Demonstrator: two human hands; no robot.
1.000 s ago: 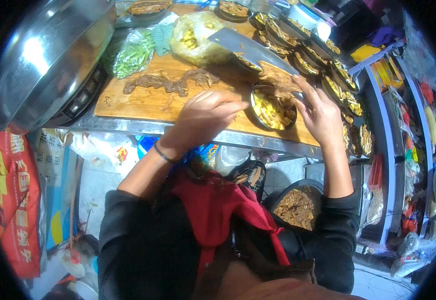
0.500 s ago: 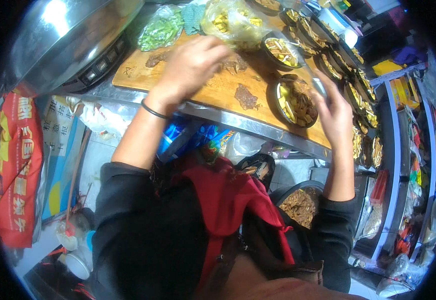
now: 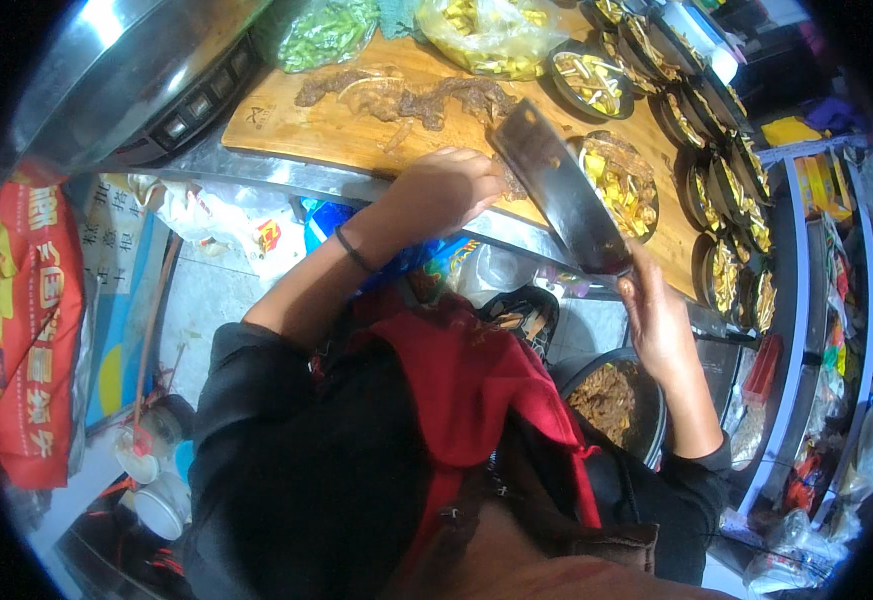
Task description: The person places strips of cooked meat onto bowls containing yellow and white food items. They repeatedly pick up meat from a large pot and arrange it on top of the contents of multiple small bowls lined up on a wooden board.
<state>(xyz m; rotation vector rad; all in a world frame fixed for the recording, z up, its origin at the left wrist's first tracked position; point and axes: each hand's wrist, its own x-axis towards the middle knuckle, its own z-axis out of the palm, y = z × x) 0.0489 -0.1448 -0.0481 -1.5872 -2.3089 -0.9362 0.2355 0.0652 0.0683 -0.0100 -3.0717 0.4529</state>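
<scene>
My right hand [image 3: 651, 312] grips a cleaver [image 3: 564, 190] by the handle end. Its broad dark blade slants up and left over the wooden cutting board [image 3: 306, 137]. Fingers together and bent, my left hand [image 3: 453, 195] is at the board's front edge, on a small piece of cooked meat [image 3: 513, 182] that is mostly hidden by the hand and the blade. A longer strip of cooked meat [image 3: 406, 100] lies farther back on the board. Right behind the blade, a black bowl [image 3: 653, 222] holds yellow chunks, pale strips and meat, partly covered from view.
Another filled bowl [image 3: 624, 103] stands at the board's back right, and several more crowd the right side. Bags of yellow chunks [image 3: 481, 40] and green vegetables [image 3: 321, 35] lie at the back. A large metal pan [image 3: 146, 75] is at left; a tub of brown food [image 3: 606, 400] sits below.
The cleaver has swung left, its blade now broadside over the board's front. My left hand has come down from above the board to the small piece of meat. The view has shifted slightly.
</scene>
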